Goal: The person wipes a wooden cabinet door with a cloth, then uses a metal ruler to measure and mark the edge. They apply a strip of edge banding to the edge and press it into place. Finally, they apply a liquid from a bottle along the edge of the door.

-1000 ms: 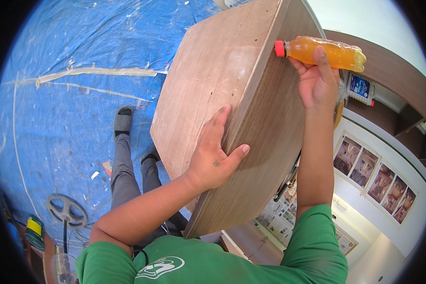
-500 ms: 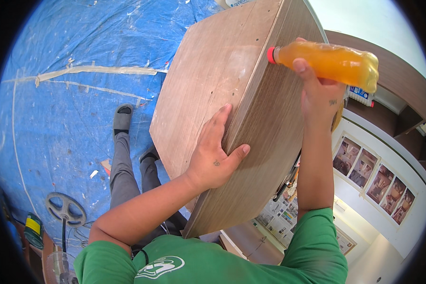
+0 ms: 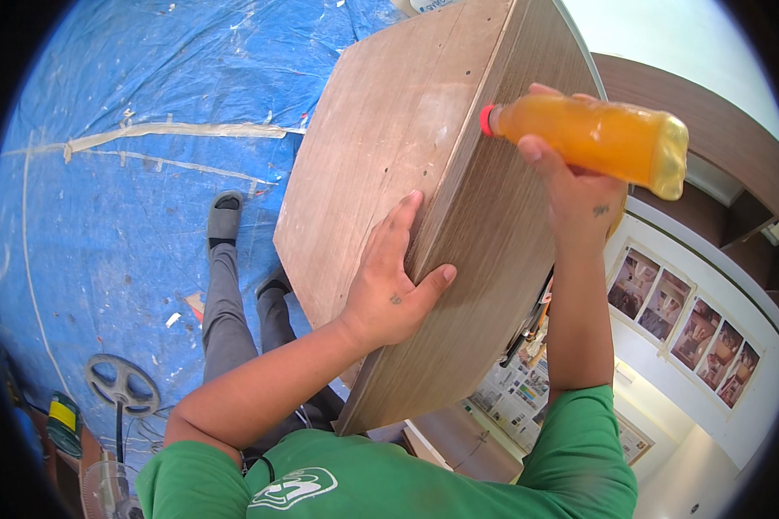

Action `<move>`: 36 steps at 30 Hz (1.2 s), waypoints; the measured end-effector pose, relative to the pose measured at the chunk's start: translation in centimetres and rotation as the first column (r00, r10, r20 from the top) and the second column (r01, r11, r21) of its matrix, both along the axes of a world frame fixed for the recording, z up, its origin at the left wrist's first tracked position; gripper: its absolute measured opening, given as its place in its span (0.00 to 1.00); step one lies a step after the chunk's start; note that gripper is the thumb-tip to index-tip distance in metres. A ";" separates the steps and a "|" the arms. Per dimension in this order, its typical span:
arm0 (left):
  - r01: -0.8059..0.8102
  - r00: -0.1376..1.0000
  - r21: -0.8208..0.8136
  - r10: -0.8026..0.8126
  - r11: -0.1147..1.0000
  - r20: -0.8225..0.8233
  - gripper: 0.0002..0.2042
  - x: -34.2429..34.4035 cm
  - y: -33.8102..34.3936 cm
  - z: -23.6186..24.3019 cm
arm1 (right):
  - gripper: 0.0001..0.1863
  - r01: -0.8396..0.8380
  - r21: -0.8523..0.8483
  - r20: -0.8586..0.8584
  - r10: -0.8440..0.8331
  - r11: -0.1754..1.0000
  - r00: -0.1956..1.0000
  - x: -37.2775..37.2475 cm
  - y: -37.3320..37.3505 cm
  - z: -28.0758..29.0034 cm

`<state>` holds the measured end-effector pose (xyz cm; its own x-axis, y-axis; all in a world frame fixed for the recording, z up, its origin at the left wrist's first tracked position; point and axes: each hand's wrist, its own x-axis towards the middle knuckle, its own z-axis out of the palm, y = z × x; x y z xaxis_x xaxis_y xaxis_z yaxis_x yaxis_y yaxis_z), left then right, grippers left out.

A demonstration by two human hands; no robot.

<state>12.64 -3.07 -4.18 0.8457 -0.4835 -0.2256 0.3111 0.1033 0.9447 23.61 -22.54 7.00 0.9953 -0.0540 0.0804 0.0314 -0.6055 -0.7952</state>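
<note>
A clear plastic bottle (image 3: 593, 134) of amber liquid with a red cap lies almost level in my right hand (image 3: 580, 195). The fingers wrap round its middle, and its cap end points left, over the wood-grain side of a large brown wooden cabinet (image 3: 485, 285). My left hand (image 3: 394, 290) rests on the corner edge of this cabinet. Its fingers stretch flat along the paler panel (image 3: 389, 130), while the thumb reaches over onto the wood-grain side. The bottle hides part of the cabinet's far edge and the shelving behind.
Blue plastic sheeting (image 3: 147, 216) with strips of tape covers the floor at left, and my slippered feet stand on it. A grey spoked wheel (image 3: 121, 383) is at lower left, beside a green container (image 3: 63, 424). Photographs (image 3: 684, 329) hang on the white surface at right, below brown shelving (image 3: 684, 104).
My right hand has brought the bottle slightly toward me and to the left. My left hand keeps its place on the cabinet edge.
</note>
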 end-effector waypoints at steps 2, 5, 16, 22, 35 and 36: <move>0.001 1.000 -0.003 -0.002 1.000 -0.008 0.44 0.0 0.0 0.1 | 0.29 -0.046 0.045 0.056 0.043 0.998 0.997 -0.1 -0.1 -0.3; 0.006 1.000 -0.009 -0.006 1.000 -0.005 0.44 -0.2 0.0 0.1 | 0.29 0.017 0.086 0.049 -0.022 0.996 0.999 1.0 -0.1 0.0; -0.028 1.000 -0.001 0.028 1.000 -0.002 0.43 -0.3 -0.3 0.0 | 0.25 0.010 0.049 0.120 -0.015 0.999 0.993 0.3 0.2 -0.7; 0.010 1.000 -0.021 -0.010 1.000 -0.016 0.44 -0.3 0.0 0.1 | 0.26 0.048 -0.028 0.065 -0.046 0.998 0.997 4.1 -2.4 -0.4; -0.002 1.000 -0.004 0.002 1.000 0.002 0.44 -0.2 0.0 -0.2 | 0.21 0.062 -0.017 0.123 -0.060 0.998 0.991 4.7 -2.0 -0.8; -0.009 1.000 0.003 0.009 1.000 -0.002 0.44 -0.1 -0.1 -0.2 | 0.21 0.070 0.013 0.115 -0.071 0.997 0.991 4.4 -1.6 -0.7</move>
<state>12.52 -3.15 -4.33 0.8497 -0.4750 -0.2288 0.3120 0.1032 0.9445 28.01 -24.09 6.25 0.9731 -0.1247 0.1939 0.0811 -0.6023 -0.7942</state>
